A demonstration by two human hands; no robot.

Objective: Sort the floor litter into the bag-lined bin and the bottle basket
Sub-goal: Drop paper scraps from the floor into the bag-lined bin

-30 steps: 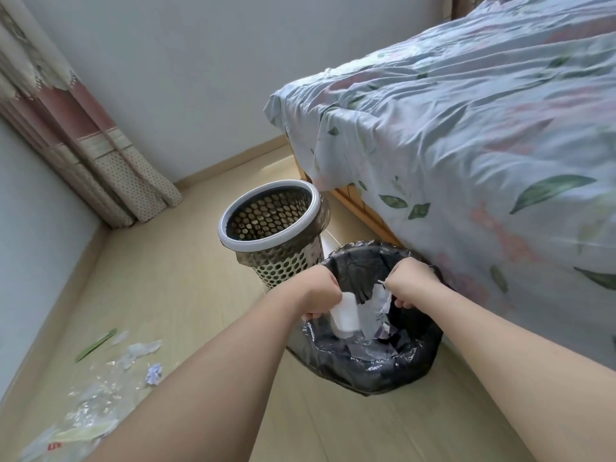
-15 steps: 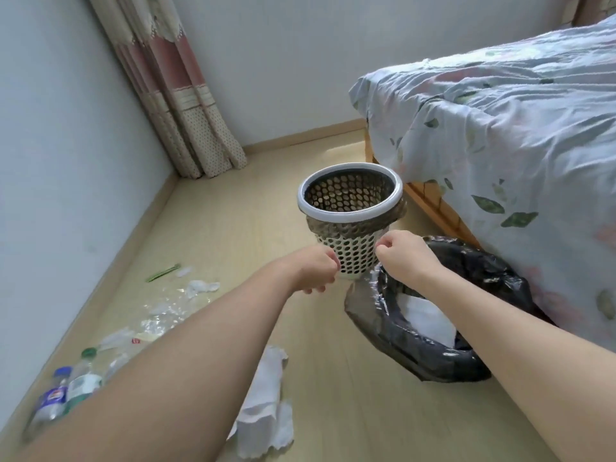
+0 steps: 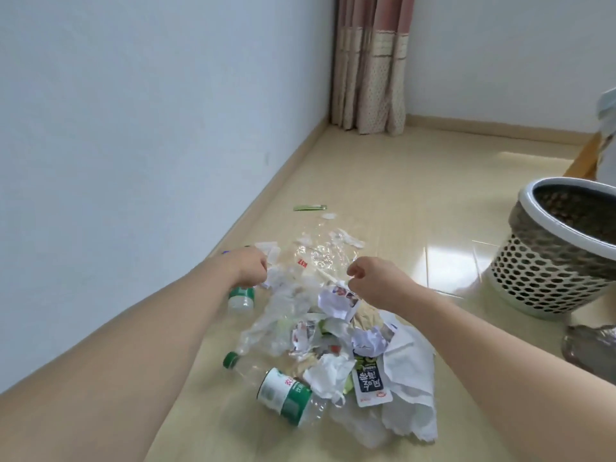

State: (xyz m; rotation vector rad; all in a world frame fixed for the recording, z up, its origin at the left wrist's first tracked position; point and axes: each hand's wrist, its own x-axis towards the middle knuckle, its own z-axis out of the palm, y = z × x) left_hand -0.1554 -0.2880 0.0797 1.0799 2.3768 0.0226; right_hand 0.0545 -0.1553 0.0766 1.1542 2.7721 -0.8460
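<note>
A litter pile [image 3: 330, 331] of crumpled paper, clear plastic wrap and wrappers lies on the floor in front of me. Among it are a green-labelled bottle [image 3: 286, 395], a green-capped bottle [image 3: 233, 358] and a third bottle [image 3: 241, 298] beside my left forearm. My left hand [image 3: 248, 266] hovers at the pile's far left edge with curled fingers, next to white paper. My right hand [image 3: 370, 281] is over the pile's far side, fingers curled, holding nothing. The perforated white basket [image 3: 546, 278] stands at the right. A sliver of the black bag-lined bin [image 3: 590, 348] shows at the right edge.
The wall and its skirting run along the left. A green strip [image 3: 310, 207] lies beyond the pile. A curtain [image 3: 370, 61] hangs in the far corner. The bed's corner [image 3: 608, 128] shows at the right edge. Bare floor lies between pile and basket.
My view has swung left from the black bin to the litter pile. Both hands left the bin, where they dropped white paper, and moved over the pile.
</note>
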